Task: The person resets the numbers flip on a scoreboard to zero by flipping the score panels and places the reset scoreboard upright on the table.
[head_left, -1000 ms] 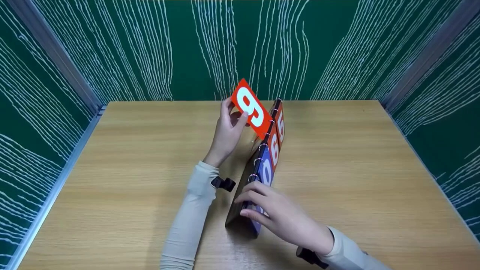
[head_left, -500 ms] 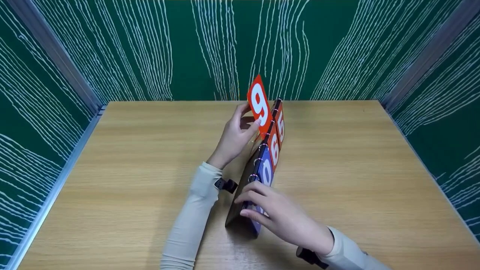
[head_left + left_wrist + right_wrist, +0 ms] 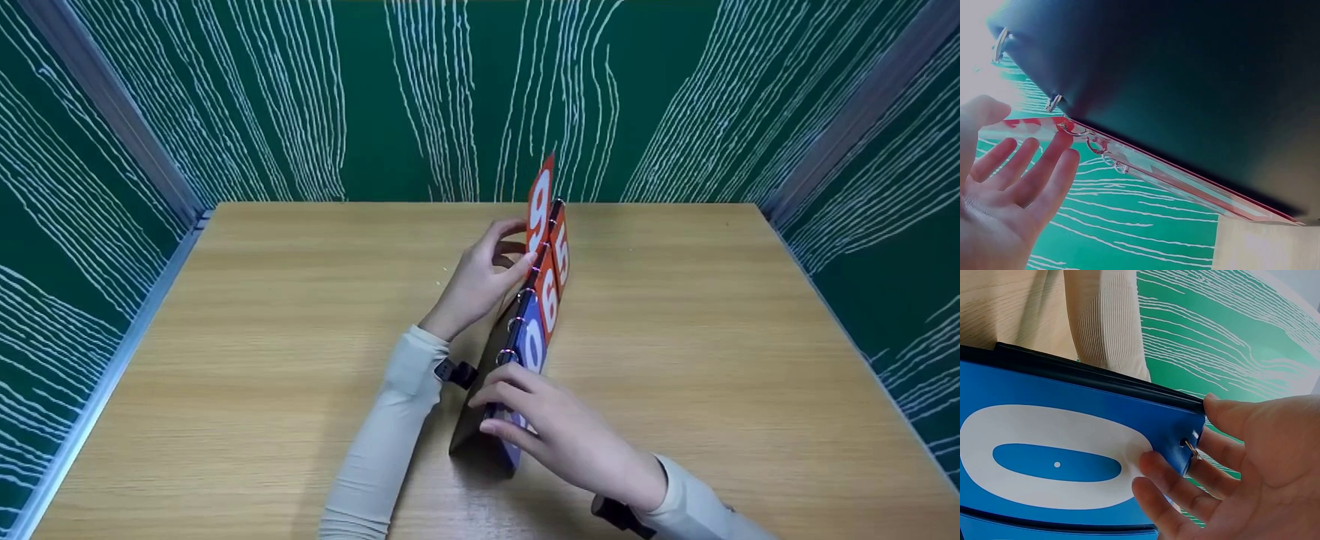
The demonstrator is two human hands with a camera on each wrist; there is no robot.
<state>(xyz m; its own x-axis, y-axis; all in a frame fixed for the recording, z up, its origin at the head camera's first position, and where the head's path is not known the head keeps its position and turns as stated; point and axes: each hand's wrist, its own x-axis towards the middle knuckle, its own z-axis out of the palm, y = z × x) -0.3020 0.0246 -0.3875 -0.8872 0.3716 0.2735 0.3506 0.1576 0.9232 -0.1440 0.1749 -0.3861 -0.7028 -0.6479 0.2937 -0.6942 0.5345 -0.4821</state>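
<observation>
A tabletop flip scoreboard stands tent-like, running away from me, with number cards on metal rings. My left hand pinches a red card with a white 9, raised upright above the ring edge near the far end. In the left wrist view that red card lies between thumb and fingers, beside the dark back panel. My right hand holds the near end. In the right wrist view its thumb rests at the black top edge, with fingertips against a blue 0 card.
Red cards showing 6 and 5, plus a blue 0 card, hang on the board's right face. Wooden table surrounds it on both sides. Green walls with white wavy lines enclose the back and sides.
My left hand has moved right and swung the 9 card from leaning left to nearly upright over the ring edge. The right hand has stayed at the near end.
</observation>
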